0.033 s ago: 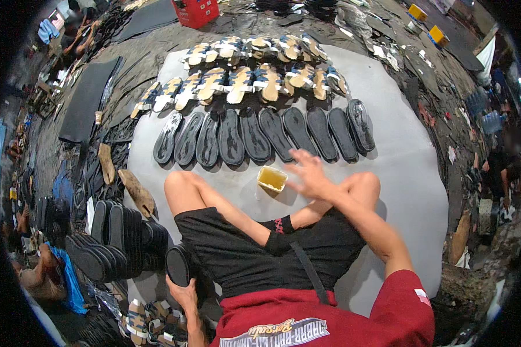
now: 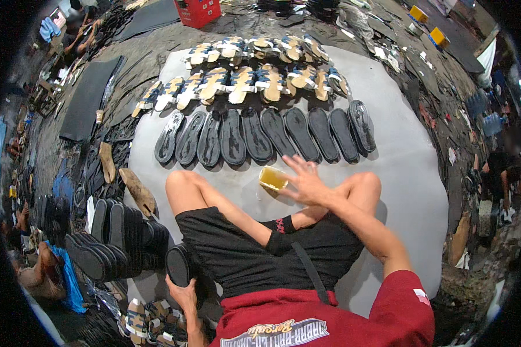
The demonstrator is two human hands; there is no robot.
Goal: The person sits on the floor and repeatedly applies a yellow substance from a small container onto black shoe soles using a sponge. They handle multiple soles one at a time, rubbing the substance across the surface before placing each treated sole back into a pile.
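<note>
The small container of yellow glue [image 2: 273, 177] sits on the grey mat [image 2: 405, 191] just in front of our crossed legs, between us and the near row of black soles [image 2: 266, 139]. Our right hand [image 2: 305, 182] lies just right of it, fingers spread and flat, the fingertips at or over its right edge; we cannot tell whether they actually touch it. To handle the container well, in our judgement, we should close thumb and fingers around its wall rather than push it from one side, and keep it level, since the yellow fill looks close to the rim and a tip would spill onto the mat.

The right forearm runs from the red sleeve [image 2: 405, 301] at the near right diagonally up and left over our right knee, wrist fairly straight, palm down. Our left hand [image 2: 182, 289] is low at the near left beside our hip, fingers curled around the lower end of a single black sole [image 2: 179, 265] held upright there; the arm bends back close to the body.

Left of us, stacks of black soles [image 2: 116, 237] lie on the ground. Beyond the near row, two rows of patterned yellow and white sandal uppers [image 2: 243, 78] cover the far part of the mat, and a red crate [image 2: 198, 11] stands further off.
</note>
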